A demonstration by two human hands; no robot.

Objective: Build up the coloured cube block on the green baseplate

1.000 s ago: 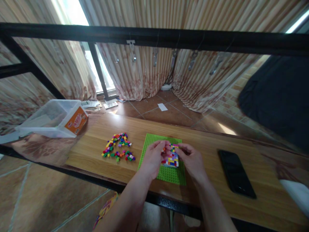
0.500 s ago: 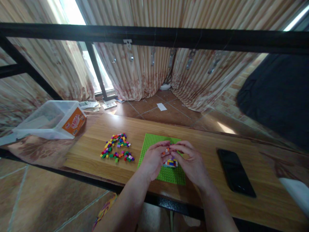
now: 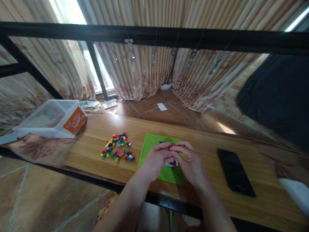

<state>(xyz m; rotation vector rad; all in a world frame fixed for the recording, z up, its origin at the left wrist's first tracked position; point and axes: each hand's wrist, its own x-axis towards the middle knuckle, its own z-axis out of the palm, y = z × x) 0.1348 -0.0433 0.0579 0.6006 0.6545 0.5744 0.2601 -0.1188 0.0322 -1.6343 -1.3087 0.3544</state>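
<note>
A green studded baseplate (image 3: 151, 141) lies on the wooden tabletop in front of me. Above it my left hand (image 3: 156, 159) and my right hand (image 3: 191, 159) meet at the fingertips, both closed. A sliver of orange-red toy brick (image 3: 171, 149) shows between them; the rest of what they pinch is covered by fingers. Under the hands is a low build of multicoloured toy bricks (image 3: 172, 163), with white, blue, red and yellow parts visible. Blue bricks (image 3: 161, 142) show just beyond the left fingers.
Loose coloured bricks (image 3: 118, 145) lie scattered left of the baseplate. Farther left stands a clear plastic bin (image 3: 45, 132) with an orange label. A black phone (image 3: 236, 172) lies at the right. A dark metal bar (image 3: 154, 37) runs across beyond the table, before striped curtains (image 3: 145, 74).
My fingers have closed in over the build, and the orange brick visible earlier by my left fingers is now mostly covered. Blue bricks have come into sight behind my left hand.
</note>
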